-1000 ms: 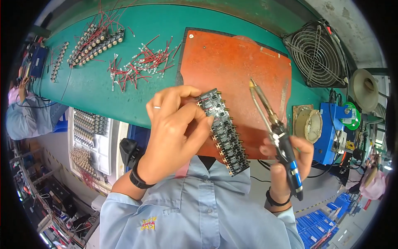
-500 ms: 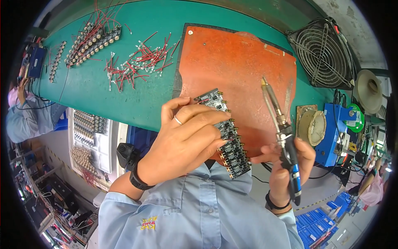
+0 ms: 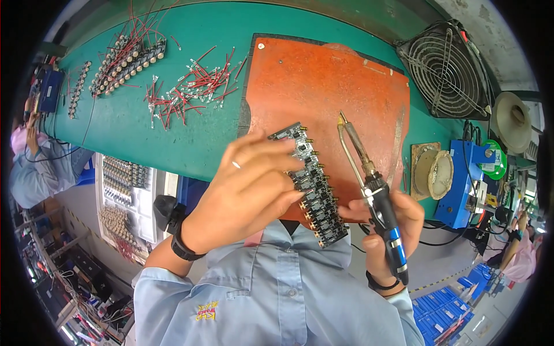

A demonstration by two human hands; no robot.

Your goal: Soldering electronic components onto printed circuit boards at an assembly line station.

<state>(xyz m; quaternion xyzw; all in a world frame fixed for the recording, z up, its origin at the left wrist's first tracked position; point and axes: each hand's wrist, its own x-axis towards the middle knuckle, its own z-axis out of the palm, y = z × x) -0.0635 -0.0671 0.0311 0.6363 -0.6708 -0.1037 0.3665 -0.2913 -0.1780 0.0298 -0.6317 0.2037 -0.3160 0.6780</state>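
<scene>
Left hand (image 3: 245, 187), fingers half-curled over a circuit board (image 3: 320, 196), grip unclear; right hand (image 3: 376, 252), fingers wrapped around a soldering iron (image 3: 375, 193): keep board steady, tip clear.

The left forearm (image 3: 168, 257) slants up and inward; the left hand (image 3: 251, 187) shows its back, its fingers (image 3: 264, 154) bent and partly blurred. The right hand (image 3: 393, 230) curls in a grip, its thumb (image 3: 374, 249) on the inner side.
</scene>
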